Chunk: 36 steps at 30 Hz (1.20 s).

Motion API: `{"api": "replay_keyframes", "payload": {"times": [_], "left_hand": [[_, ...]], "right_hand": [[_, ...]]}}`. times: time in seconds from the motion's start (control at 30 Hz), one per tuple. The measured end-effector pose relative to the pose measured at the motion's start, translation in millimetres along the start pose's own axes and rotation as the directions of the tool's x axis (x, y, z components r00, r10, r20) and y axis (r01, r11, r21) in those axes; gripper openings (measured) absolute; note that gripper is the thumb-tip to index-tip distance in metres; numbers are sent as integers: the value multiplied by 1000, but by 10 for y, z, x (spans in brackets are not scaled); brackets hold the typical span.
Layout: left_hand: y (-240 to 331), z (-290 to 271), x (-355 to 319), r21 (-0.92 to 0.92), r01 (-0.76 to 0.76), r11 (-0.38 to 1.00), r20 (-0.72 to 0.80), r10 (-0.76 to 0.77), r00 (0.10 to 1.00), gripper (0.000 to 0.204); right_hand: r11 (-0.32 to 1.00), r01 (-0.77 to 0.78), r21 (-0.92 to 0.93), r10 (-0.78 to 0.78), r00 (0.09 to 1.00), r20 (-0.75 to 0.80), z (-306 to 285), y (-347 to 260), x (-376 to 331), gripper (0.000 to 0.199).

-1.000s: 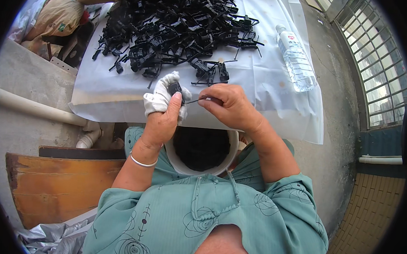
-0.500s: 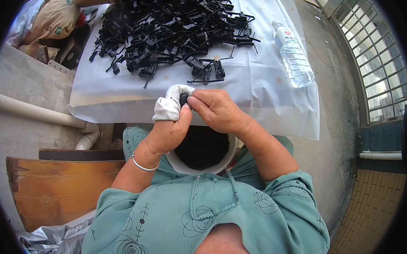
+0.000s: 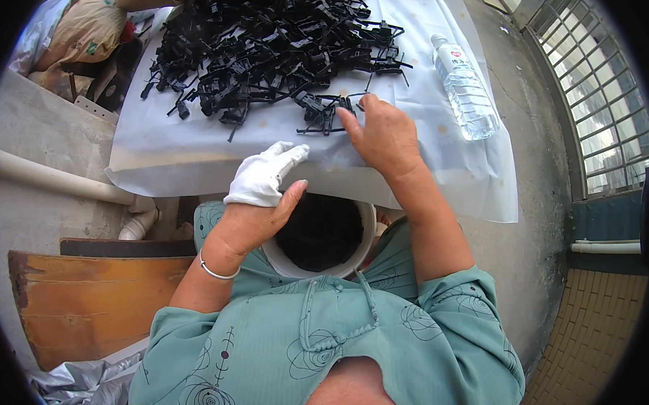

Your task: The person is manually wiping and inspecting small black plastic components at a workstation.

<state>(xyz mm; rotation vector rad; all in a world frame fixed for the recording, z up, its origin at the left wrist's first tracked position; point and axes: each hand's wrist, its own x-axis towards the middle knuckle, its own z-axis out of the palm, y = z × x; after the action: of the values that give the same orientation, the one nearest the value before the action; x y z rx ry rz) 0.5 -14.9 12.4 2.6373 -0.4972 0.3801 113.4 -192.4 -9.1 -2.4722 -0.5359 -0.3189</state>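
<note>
My left hand (image 3: 264, 182), in a white cloth glove that leaves the thumb bare, is held open over the rim of a white bucket (image 3: 372, 237) between my knees. Nothing shows between its fingers. My bare right hand (image 3: 385, 136) reaches over the table, thumb and fingers apart around the end of a small black plastic part (image 3: 321, 114) at the near edge of a heap. It looks close to the part or touching it; a firm hold does not show. The heap of black plastic parts (image 3: 266, 48) has thin rods sticking out. Dark contents (image 3: 319, 235) fill the bucket's inside.
White plastic sheeting (image 3: 196, 153) covers the table and hangs over its front edge. A clear water bottle (image 3: 467, 93) lies on its right side. To the left are a pale pipe (image 3: 58, 174), a wooden board (image 3: 96, 290) and stuffed sacks (image 3: 86, 33). A barred window (image 3: 597, 91) stands right.
My hands have come apart. The right has moved forward to the near edge of the heap; the left has opened and the dark piece it held is gone from view.
</note>
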Motion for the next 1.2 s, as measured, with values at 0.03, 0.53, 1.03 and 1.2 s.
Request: {"api": "replay_keyframes", "payload": {"times": [0.03,0.53,1.03,1.2], "left_hand": [[-34,37,-7,-81,33,996,-53,-37,998,37],[-47,-124,123,-625,92,775,102,-37,994,31],[-109,-13,48,-908,410,-85,414,-329,849,19],[13,187,37,-947,175,270,51,-411,910,25]], "right_hand": [[982,-57,-182,73,994,83,31,14,19,27],[793,-4,609,-299,868,396,-214,-229,-234,26],[817,222,532,-312,946,86,-164,-318,-285,27],[613,697,372,-686,703,-188,-108,-470,-375,29]]}}
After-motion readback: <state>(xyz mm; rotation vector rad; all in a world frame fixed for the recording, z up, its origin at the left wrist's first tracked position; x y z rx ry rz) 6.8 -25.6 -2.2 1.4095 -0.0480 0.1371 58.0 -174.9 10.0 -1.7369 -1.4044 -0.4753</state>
